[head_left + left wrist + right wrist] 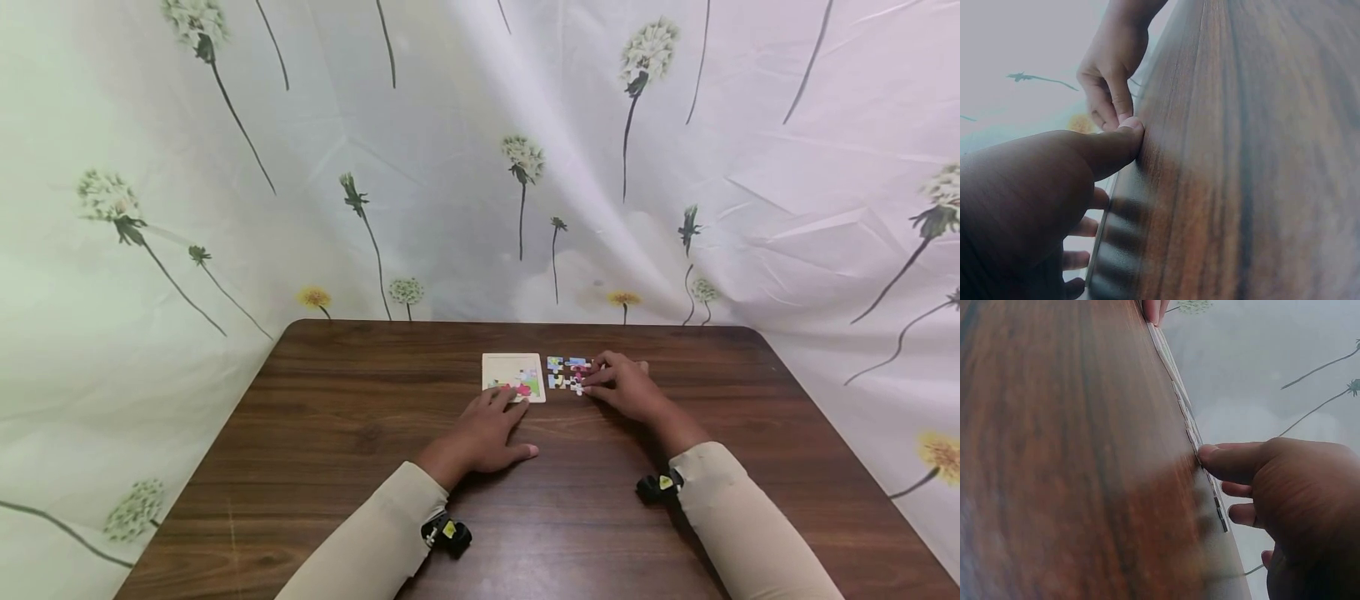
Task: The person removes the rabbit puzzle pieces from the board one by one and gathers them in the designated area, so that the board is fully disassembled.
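Observation:
A shallow puzzle board (501,363) lies on the table, with a few coloured pieces set in its lower right part. My left hand (486,429) rests at its near edge, fingers stretched out over the rim and thumb spread to the side. To the right of the board lie several loose puzzle pieces (556,381) in a small cluster. My right hand (628,387) is over the right side of this cluster, thumb and fingertips pinching a puzzle piece (577,387). In the right wrist view the thumb (1235,461) touches the thin edge of the pieces; their faces are hidden there.
The dark wooden table (337,467) has rounded far corners. Behind it hangs a pale cloth (450,208) printed with dandelions, close to the far edge. Each wrist wears a small black camera, one on the left (447,534) and one on the right (660,486).

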`<move>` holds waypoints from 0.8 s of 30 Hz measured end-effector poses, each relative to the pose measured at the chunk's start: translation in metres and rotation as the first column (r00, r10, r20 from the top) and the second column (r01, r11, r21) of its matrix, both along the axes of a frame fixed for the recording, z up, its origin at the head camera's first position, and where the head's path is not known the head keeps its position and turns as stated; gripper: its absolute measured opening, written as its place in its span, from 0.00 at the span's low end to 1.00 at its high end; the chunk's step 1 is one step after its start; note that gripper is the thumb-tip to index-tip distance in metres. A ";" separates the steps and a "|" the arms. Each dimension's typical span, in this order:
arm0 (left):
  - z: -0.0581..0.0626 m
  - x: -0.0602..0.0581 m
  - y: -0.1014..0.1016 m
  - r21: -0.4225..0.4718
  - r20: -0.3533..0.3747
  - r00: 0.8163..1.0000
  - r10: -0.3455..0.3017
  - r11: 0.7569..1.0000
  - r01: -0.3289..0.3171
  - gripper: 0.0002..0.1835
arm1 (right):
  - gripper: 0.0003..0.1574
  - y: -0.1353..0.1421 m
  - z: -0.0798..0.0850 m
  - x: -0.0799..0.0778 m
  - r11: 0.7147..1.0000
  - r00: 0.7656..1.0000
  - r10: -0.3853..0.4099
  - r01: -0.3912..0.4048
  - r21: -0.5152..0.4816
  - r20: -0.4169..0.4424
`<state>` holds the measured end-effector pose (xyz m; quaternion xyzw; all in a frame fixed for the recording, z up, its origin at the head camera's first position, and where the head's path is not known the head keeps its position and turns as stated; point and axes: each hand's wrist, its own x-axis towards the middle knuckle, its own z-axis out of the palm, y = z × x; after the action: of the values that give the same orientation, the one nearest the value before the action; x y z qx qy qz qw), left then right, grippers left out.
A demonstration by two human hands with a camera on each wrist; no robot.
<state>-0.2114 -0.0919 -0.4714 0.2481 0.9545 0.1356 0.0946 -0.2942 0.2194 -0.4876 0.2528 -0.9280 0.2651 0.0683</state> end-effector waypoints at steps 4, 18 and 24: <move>0.000 0.000 0.000 0.005 0.000 1.000 -0.004 1.000 0.004 0.44 | 0.12 -0.001 0.000 0.000 1.000 1.000 0.006 -0.006 0.004 -0.010; 0.002 0.001 -0.001 0.024 0.000 1.000 -0.010 1.000 0.010 0.44 | 0.11 0.000 0.000 -0.002 0.999 0.999 -0.044 0.044 0.008 0.018; 0.000 0.001 0.000 0.019 0.006 1.000 -0.007 1.000 0.007 0.44 | 0.11 0.002 -0.003 -0.002 0.999 0.999 -0.042 0.041 0.014 0.026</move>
<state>-0.2105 -0.0921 -0.4714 0.2517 0.9520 0.1453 0.0957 -0.2962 0.2211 -0.4901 0.2304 -0.9356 0.2608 0.0602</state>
